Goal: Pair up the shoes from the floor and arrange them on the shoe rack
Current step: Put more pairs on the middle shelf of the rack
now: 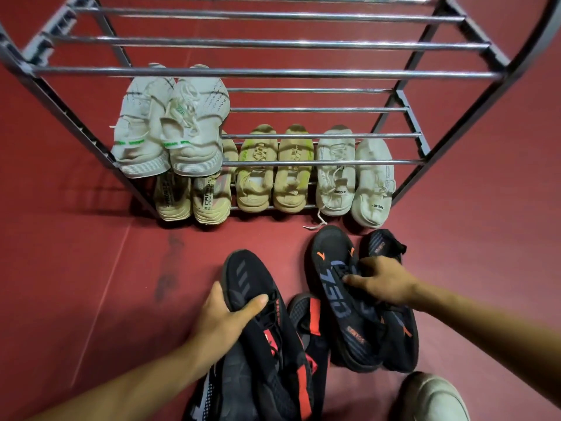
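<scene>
Down at six o'clock, the left hand point(226, 314) is closing its grip around the toe end of a black shoe with red patches point(258, 302), thumb lying across the upper and fingers curling under the sole edge. Over at four o'clock, the right hand point(384, 282) is pinching the laces of a black shoe with blue lettering point(340, 299), fingers bent in tight on it. That shoe's partner point(391, 329) is lying just beside it, touching along its right side. Between the two hands, a second black and red shoe point(306, 317) is resting on the red floor point(91, 284), partly under the held one. Near the lower edge at six o'clock, more dark shoes point(212, 393) are piling together, and a pale shoe point(434, 399) is showing at five o'clock.

Farther out at twelve o'clock, the metal shoe rack point(273, 73) is standing with bare bars across its upper tiers. A white pair with green marks point(170, 129) is sitting at eleven o'clock on a middle tier, heels toward the camera. On the lowest tier, three pairs are lining up: a tan pair point(191, 199) at the left, a beige pair with yellow-green touches point(274, 171) in the middle, and a white pair point(355, 177) at one o'clock, one lace trailing onto the floor.
</scene>
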`<state>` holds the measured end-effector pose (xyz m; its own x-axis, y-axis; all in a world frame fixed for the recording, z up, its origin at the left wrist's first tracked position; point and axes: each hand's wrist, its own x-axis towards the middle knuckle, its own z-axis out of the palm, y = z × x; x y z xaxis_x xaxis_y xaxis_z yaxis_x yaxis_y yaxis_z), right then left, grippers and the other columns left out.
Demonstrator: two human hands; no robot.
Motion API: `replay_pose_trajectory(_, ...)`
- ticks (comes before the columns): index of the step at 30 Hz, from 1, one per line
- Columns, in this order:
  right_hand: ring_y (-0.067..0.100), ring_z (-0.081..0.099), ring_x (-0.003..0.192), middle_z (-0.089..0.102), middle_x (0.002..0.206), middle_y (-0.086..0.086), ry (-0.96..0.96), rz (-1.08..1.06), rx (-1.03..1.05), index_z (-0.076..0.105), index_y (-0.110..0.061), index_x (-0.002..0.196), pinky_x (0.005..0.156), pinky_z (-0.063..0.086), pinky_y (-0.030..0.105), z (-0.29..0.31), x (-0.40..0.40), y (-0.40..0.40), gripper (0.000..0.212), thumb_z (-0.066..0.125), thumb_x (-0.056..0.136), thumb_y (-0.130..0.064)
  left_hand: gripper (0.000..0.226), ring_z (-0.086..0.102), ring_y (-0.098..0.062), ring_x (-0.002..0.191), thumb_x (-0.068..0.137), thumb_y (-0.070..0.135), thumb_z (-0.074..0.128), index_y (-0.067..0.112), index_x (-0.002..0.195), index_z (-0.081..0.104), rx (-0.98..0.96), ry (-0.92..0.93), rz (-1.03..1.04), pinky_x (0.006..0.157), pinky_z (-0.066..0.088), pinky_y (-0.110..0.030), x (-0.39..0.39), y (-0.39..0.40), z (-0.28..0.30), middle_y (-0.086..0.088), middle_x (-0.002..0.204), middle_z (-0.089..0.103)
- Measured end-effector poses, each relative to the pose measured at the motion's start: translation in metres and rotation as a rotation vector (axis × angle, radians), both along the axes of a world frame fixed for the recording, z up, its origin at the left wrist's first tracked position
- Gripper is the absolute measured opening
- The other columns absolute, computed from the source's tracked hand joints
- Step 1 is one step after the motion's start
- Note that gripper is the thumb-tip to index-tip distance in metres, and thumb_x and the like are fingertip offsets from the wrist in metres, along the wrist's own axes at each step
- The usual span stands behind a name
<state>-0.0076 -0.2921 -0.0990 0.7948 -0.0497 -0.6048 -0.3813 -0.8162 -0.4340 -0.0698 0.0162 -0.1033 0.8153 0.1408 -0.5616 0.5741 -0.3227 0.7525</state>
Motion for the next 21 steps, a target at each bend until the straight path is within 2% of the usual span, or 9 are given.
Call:
replay_pose_trajectory(2, 0.014, 0.062, 0.061, 0.070, 0.068, 0.001, -0.205, 0.024, -0.133, 0.069, -0.012, 0.076, 0.052, 0.042, 0.018, 0.003, 0.001, -0.017, 0.026, 0.067, 0.088, -0.035, 0.067, 0.064, -0.012, 0.103, 0.061, 0.058, 0.085, 0.026, 0.111, 0.054, 0.054, 0.007, -0.031, 0.089, 0.052, -0.034, 0.006, 0.006, -0.003, 0.006, 0.111, 0.066)
replay_pose_trajectory(4, 0.027, 0.064, 0.077, 0.070, 0.081, 0.007, -0.362, -0.082, -0.194, 0.068, -0.014, 0.085, 0.066, 0.048, 0.030, 0.005, 0.006, -0.040, 0.006, 0.065, 0.083, -0.019, 0.100, 0.059, -0.018, 0.115, 0.045, 0.076, 0.074, 0.026, 0.128, 0.047, 0.198, -0.043, -0.050, 0.099, 0.050, -0.041, 0.012, 0.012, -0.003, 0.004, 0.126, 0.056)
replay_pose_trajectory(6, 0.032, 0.060, 0.091, 0.063, 0.097, 0.009, -0.366, -0.100, -0.263, 0.064, -0.012, 0.097, 0.078, 0.051, 0.037, 0.007, 0.006, -0.060, 0.020, 0.064, 0.077, -0.011, 0.114, 0.052, -0.022, 0.123, 0.046, 0.081, 0.063, 0.024, 0.141, 0.037, 0.336, -0.166, -0.099, 0.106, 0.044, -0.047, 0.016, 0.013, -0.001, 0.001, 0.136, 0.044)
replay_pose_trajectory(8, 0.034, 0.055, 0.097, 0.056, 0.104, 0.011, -0.363, 0.033, -0.329, 0.061, -0.010, 0.104, 0.082, 0.051, 0.042, 0.005, -0.002, -0.068, 0.030, 0.063, 0.074, -0.011, 0.107, 0.044, -0.022, 0.130, 0.055, 0.079, 0.059, 0.024, 0.144, 0.035, 0.459, -0.298, -0.171, 0.111, 0.036, -0.048, 0.017, 0.011, 0.002, 0.001, 0.140, 0.038)
replay_pose_trajectory(11, 0.036, 0.054, 0.089, 0.053, 0.094, 0.010, -0.346, 0.187, -0.307, 0.056, -0.009, 0.093, 0.071, 0.047, 0.037, 0.000, -0.027, -0.053, 0.026, 0.062, 0.069, -0.014, 0.090, 0.037, -0.020, 0.131, 0.066, 0.068, 0.059, 0.021, 0.141, 0.043, 0.573, -0.535, -0.304, 0.106, 0.028, -0.041, 0.009, 0.000, 0.007, 0.001, 0.139, 0.039)
replay_pose_trajectory(13, 0.036, 0.055, 0.087, 0.052, 0.094, 0.010, -0.285, 0.268, -0.282, 0.054, -0.009, 0.091, 0.069, 0.045, 0.036, -0.007, -0.043, -0.034, 0.027, 0.060, 0.067, -0.019, 0.072, 0.039, -0.020, 0.132, 0.073, 0.056, 0.064, 0.020, 0.134, 0.051, 0.600, -0.708, -0.492, 0.108, 0.026, -0.041, -0.001, -0.010, 0.009, 0.000, 0.136, 0.044)
replay_pose_trajectory(16, 0.035, 0.054, 0.101, 0.050, 0.108, 0.010, -0.162, 0.403, -0.314, 0.053, -0.011, 0.105, 0.082, 0.050, 0.042, -0.013, -0.046, -0.015, 0.041, 0.054, 0.068, -0.030, 0.033, 0.043, -0.015, 0.136, 0.086, 0.044, 0.062, 0.023, 0.112, 0.065, 0.602, -0.861, -0.822, 0.114, 0.027, -0.051, -0.006, -0.027, 0.009, 0.007, 0.125, 0.057)
replay_pose_trajectory(19, 0.034, 0.053, 0.108, 0.045, 0.118, 0.010, -0.075, 0.568, -0.405, 0.052, -0.013, 0.116, 0.089, 0.049, 0.041, -0.004, -0.036, -0.010, 0.046, 0.058, 0.074, -0.031, 0.031, 0.054, -0.007, 0.124, 0.097, 0.043, 0.050, 0.020, 0.103, 0.069, 0.399, -0.800, -0.999, 0.115, 0.033, -0.037, 0.006, -0.027, 0.007, 0.010, 0.118, 0.064)
replay_pose_trajectory(21, 0.033, 0.053, 0.111, 0.044, 0.121, 0.010, -0.046, 0.645, -0.448, 0.054, -0.014, 0.120, 0.090, 0.049, 0.040, 0.003, -0.025, -0.010, 0.044, 0.061, 0.079, -0.027, 0.026, 0.054, -0.003, 0.122, 0.098, 0.031, 0.050, 0.014, 0.104, 0.070, 0.230, -0.775, -0.827, 0.110, 0.037, -0.022, 0.020, -0.008, 0.018, 0.006, 0.124, 0.063)
